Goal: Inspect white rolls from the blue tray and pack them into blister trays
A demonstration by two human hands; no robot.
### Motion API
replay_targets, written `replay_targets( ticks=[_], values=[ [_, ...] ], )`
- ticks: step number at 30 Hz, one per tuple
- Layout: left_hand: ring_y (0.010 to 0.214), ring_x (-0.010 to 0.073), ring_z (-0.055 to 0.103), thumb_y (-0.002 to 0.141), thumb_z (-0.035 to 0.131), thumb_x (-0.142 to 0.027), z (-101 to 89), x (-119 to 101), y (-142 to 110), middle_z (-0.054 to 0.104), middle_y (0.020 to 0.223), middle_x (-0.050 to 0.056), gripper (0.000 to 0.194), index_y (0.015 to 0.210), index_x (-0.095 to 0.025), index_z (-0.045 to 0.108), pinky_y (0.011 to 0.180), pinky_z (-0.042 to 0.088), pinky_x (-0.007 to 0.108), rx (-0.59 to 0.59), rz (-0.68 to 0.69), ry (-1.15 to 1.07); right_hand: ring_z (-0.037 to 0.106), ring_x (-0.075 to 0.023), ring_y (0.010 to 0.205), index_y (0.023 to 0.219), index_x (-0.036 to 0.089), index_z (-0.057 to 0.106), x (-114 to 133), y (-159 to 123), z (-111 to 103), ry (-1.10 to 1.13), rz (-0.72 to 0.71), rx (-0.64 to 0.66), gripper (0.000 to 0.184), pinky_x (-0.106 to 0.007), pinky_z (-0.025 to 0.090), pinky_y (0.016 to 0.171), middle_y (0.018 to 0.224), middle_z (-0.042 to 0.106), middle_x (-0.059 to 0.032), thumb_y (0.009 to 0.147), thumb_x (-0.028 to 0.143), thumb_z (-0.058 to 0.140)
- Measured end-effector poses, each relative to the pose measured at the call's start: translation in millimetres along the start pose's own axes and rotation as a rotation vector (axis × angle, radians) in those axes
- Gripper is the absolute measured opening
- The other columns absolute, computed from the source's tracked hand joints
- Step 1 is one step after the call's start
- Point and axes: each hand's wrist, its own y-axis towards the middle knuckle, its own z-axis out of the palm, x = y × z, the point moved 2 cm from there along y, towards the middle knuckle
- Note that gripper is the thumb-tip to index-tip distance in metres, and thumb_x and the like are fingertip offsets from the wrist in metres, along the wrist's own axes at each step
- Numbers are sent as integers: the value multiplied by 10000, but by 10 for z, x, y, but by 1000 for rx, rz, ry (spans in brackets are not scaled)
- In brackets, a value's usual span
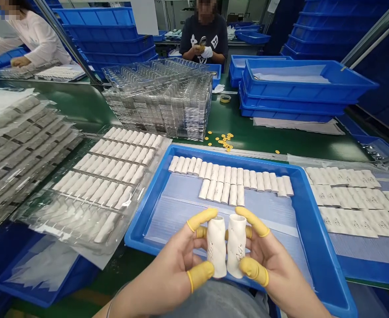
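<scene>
My left hand (191,256), in yellow finger cots, pinches a white wavy tube (216,247) with dark script on its side. A matching white tube (237,245) is gripped between the thumb and fingers of my right hand (264,251). Both tubes are upright, side by side, with their open tops showing. They are held over the near side of a blue tray (138,221). Rows of similar white tubes (229,174) lie along the tray's far part, on a pale sheet lining.
At left, a clear plastic blister tray (168,145) holds white tubes beside stacked filled trays (22,145). Empty blister trays (161,97) are piled behind. Yellow discs (226,142), a tape roll (225,99) and blue bins (294,92) stand beyond. More tubes (350,203) lie right. Two people work opposite.
</scene>
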Motion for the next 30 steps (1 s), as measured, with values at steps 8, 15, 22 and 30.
replay_targets(
  ticks=[8, 15, 22, 30],
  values=[
    [885, 147, 680, 783, 833, -230, 25, 27, -6, 622, 1115, 33, 768, 1416, -456, 462, 716, 551, 226, -54, -30, -34, 659, -305, 1095, 1321, 498, 564, -7, -32, 20, 56, -38, -48, 702, -322, 612, 642, 1267, 635, -51, 724, 369, 911],
    [943, 155, 680, 890, 721, -216, 14, -22, -65, 639, 1235, 66, 668, 1453, -448, 447, 745, 547, 226, 22, -17, -39, 634, -275, 1187, 1394, 481, 518, 63, -87, 16, 45, 16, 46, 564, -406, 557, 894, 1244, 689, -40, 898, 372, 763],
    [1079, 233, 659, 891, 718, -233, 41, -61, -65, 665, 1221, 72, 636, 1444, -424, 470, 844, 573, 326, 34, -10, -119, 626, -241, 1178, 1427, 464, 490, 121, -142, 40, 58, 34, 98, 598, -366, 533, 887, 1236, 683, -38, 908, 341, 760],
    [982, 193, 711, 937, 655, -188, 40, -22, -93, 702, 1219, 62, 599, 1452, -425, 460, 862, 569, 320, 25, -11, -74, 686, -134, 936, 1287, 414, 618, 48, -66, 81, 161, -18, 55, 409, -248, 545, 810, 1033, 730, 11, 916, 315, 759]
  ],
)
